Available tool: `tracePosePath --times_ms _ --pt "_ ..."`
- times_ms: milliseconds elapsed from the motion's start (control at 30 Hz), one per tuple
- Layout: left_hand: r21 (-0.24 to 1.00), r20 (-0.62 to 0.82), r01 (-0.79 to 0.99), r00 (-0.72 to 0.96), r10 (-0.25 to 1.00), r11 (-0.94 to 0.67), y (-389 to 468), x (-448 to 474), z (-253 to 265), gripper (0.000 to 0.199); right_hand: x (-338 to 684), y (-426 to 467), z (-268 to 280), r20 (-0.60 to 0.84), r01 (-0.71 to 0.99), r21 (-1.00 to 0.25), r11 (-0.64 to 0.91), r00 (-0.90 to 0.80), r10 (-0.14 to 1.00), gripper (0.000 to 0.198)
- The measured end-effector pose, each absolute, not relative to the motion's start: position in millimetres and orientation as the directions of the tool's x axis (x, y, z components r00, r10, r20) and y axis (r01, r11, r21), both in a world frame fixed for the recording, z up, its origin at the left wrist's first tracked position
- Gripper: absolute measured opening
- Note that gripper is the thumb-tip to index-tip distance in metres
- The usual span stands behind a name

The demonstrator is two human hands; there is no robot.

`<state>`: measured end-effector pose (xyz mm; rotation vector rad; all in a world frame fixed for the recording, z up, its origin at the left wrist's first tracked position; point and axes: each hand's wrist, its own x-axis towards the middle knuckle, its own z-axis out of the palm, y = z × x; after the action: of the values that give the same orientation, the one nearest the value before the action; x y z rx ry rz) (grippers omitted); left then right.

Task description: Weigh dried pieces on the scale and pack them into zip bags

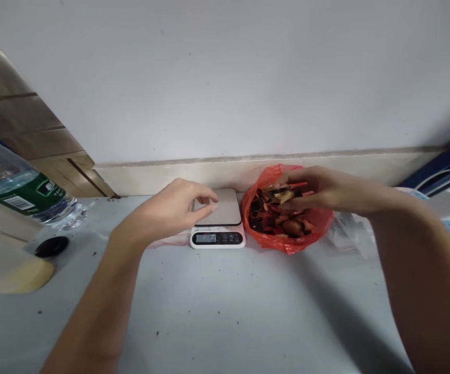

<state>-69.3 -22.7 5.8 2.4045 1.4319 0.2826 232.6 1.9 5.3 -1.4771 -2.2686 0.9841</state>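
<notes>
A small white digital kitchen scale (pixel 225 210) stands against the wall, its display reading 0.0. Over the left side of its bare weighing plate is my left hand (pixel 174 208), thumb and fingers apart and nothing between them. Beside the scale on the right sits an open red plastic bag (pixel 318 228) of dark brown dried slices (pixel 293 227). My right hand (pixel 310 192) reaches into the bag from the right, its thumb and fingers around some lighter brown dried slices (pixel 279 195). Part of that grip is hidden.
At the left lies a clear bottle with a green label (pixel 34 192), near a black round lid (pixel 52 246) and a blurred translucent container (pixel 14 270). Clear plastic bags (pixel 352 234) lie right of the red bag. Dark crumbs dot the grey table (pixel 209 322); a white wall (pixel 225 78) bounds its back.
</notes>
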Motion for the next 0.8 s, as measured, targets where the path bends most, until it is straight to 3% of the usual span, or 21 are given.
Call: tracePosePath --times_ms 100,333,400,567,800 --pt "0.365 -0.056 0.846 0.436 0.898 -0.388 -21 -76 6 0.045 217 0 11 -0.145 0.630 -0.735 0.251 -0.507 0.849 0.041" --pt "0.428 -0.146 0.864 0.356 0.923 -0.266 -12 -79 -4 0.063 158 12 12 -0.224 0.597 -0.787 0.157 -0.513 0.829 0.025" --pt "0.437 -0.156 0.863 0.350 0.924 -0.253 -7 -78 -12 0.065 141 17 9 -0.258 0.649 -0.746 0.149 -0.489 0.834 0.029" --pt "0.401 -0.174 0.891 0.304 0.937 -0.215 1 -78 -29 0.051 110 26 -4 -0.311 0.853 -0.495 0.167 -0.354 0.882 0.040" --pt "0.371 -0.162 0.910 0.260 0.952 -0.186 7 -86 -34 0.047 107 29 -13 -0.323 0.872 -0.431 0.232 -0.389 0.862 0.050"
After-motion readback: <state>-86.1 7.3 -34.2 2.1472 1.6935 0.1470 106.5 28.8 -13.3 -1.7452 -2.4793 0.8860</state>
